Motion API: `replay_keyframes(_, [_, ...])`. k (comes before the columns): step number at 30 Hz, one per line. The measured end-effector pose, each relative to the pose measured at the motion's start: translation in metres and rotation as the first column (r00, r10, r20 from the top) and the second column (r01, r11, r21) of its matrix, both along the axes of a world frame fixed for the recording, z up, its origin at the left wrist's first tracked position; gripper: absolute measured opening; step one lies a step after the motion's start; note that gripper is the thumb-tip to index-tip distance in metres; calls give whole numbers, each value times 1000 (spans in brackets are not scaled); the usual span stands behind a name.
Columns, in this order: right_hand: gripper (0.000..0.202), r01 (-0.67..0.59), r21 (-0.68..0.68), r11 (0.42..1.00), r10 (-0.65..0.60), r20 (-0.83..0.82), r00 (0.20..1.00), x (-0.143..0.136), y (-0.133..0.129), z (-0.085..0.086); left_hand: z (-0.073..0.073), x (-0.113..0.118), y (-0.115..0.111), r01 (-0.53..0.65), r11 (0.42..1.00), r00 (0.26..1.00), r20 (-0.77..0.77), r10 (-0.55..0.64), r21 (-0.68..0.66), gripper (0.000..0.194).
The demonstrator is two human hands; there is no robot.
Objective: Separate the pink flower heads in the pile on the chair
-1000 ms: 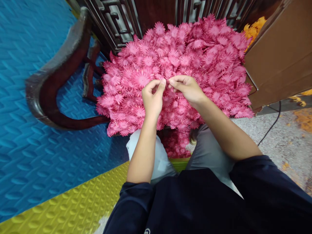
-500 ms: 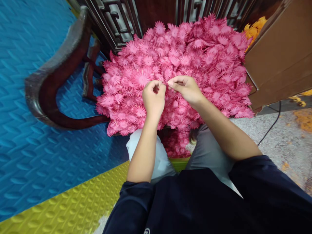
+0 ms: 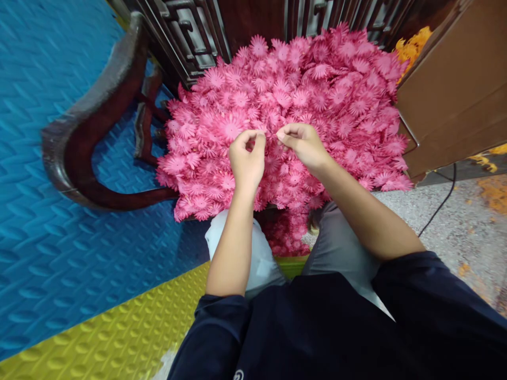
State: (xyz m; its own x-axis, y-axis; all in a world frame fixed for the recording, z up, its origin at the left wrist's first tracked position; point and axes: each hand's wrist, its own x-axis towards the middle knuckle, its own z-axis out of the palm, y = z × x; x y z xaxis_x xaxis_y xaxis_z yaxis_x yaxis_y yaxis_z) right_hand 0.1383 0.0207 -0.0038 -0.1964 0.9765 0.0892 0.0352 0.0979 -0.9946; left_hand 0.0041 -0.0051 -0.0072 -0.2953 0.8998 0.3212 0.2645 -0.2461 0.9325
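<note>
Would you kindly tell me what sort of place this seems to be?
Perhaps a home or small workshop, though I can't be sure: the heaped pink flowers, curved wooden armrest and textured blue mat suggest it.

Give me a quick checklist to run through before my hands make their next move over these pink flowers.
1. Left hand, thumb and forefinger together: ok.
2. Right hand, thumb and forefinger together: ok.
3. Hands apart from each other, with a small gap between their fingertips: ok.
4. Whatever the fingers pinch, securely held: cannot tell; it is too small against the pink.
5. Pink flowers heaped beneath both hands: ok.
6. Black cord away from both hands: ok; it runs by the floor on the right.
</note>
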Motion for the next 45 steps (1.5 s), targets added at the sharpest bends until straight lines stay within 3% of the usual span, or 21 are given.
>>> replay_keyframes(9, [17,7,33,999,-8,17,1000,1,1,-1,4,2,-4,68,997,998,-2,-68,-20,10])
replay_keyframes(17, [18,86,15,996,-86,31,996,3,4,-4,-4,-5,3,161,984,974,172,-146,-73,13])
replay_keyframes(25, [14,107,2,994,-107,85,991,4,3,-2,-5,-7,4,157,979,955,271,-117,-130,4])
replay_keyframes(38, [9,68,0,998,-68,75,995,1,1,-2,3,1,1,168,975,919,381,-102,-145,17])
replay_keyframes(45, [12,65,-3,998,-64,49,997,1,1,-1,0,-1,2,161,974,927,363,-94,-158,12])
